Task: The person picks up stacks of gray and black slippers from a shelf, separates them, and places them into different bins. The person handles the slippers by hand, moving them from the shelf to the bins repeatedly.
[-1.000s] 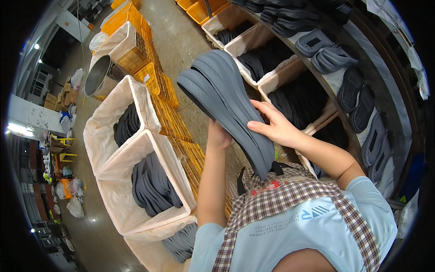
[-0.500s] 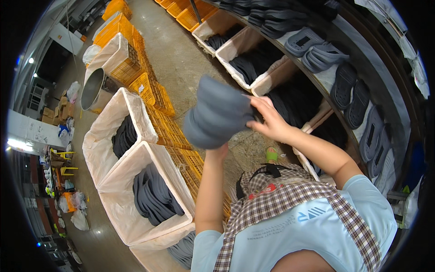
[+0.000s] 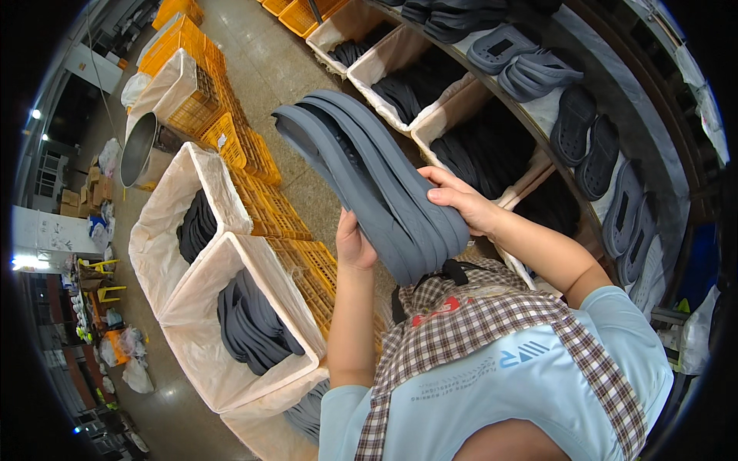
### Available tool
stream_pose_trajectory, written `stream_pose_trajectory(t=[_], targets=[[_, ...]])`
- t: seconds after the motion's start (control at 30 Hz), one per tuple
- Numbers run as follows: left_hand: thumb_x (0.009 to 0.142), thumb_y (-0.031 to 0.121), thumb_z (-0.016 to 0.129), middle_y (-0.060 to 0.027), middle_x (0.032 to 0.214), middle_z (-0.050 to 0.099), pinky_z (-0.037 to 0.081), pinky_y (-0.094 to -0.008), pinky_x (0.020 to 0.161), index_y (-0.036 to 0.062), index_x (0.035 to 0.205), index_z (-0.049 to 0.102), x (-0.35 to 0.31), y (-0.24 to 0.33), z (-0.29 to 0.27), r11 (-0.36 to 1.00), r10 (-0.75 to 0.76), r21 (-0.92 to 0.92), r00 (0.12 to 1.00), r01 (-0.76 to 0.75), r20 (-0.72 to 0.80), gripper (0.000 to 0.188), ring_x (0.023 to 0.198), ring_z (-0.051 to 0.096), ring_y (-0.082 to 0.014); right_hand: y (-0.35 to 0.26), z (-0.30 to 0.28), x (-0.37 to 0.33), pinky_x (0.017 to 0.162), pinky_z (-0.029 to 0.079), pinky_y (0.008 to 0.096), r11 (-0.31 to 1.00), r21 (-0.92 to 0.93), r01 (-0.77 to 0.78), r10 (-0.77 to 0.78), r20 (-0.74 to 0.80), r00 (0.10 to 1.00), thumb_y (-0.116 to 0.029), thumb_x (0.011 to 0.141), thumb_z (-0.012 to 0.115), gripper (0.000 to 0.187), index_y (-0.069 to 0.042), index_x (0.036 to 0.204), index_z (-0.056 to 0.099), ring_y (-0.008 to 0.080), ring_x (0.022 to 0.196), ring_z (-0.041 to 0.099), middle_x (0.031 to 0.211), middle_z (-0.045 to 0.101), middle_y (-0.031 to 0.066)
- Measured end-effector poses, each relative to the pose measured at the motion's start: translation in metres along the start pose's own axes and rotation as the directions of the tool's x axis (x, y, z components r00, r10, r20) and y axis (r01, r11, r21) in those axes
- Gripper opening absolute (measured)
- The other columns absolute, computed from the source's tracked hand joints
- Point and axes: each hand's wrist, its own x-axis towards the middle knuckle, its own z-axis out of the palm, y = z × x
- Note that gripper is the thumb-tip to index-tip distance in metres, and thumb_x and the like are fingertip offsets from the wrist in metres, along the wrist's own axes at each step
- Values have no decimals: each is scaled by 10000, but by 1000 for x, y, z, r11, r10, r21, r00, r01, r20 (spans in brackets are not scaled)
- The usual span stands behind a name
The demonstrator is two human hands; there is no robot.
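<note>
In front of my chest is a stack of several dark blue-grey shoe soles (image 3: 382,188), nested together and slanting from upper left to lower right. My left hand (image 3: 356,244) grips the stack's left side from below, thumb against the outer sole. On the opposite side my right hand (image 3: 460,201) is closed round the stack near its lower end, with the thumb on top. Parts of the fingers on both hands are hidden behind the soles. More soles of the same kind (image 3: 257,323) lie in a lined crate (image 3: 201,338) to my left.
Yellow plastic crates (image 3: 257,165) with pale liners run along the left, beside a round metal bin (image 3: 140,150). On the right, a shelf holds loose soles (image 3: 525,63) above lined crates (image 3: 419,115) of dark soles. A speckled floor (image 3: 284,61) runs between the rows.
The stack was blurred and held more upright; now it is tilted lengthwise, lower and closer to me, with its open edges showing. My right hand has gone from its edge to a full grip.
</note>
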Motion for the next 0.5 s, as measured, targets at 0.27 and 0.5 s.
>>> stream_pose_trajectory(t=[0.27,0.5], targets=[[939,320,400,-182,1306,496,402,-441,1011,-16,1329,409,-4,-13,19,999,31,-42,977,-22,211,515,1193,494,-310,6,-5,-9,1035,334,325,997,-57,57,-58,-9,998,-264,863,596,612,-30,1382,371,211,1245,410,1382,395,128],[947,278,372,-180,1211,555,475,-434,919,-38,1250,479,0,-31,32,996,62,-61,998,-64,-30,451,1080,559,-322,-11,-55,-16,1004,382,380,916,-278,289,-355,-226,907,-333,876,593,522,-81,1306,436,227,1223,429,1301,465,118]])
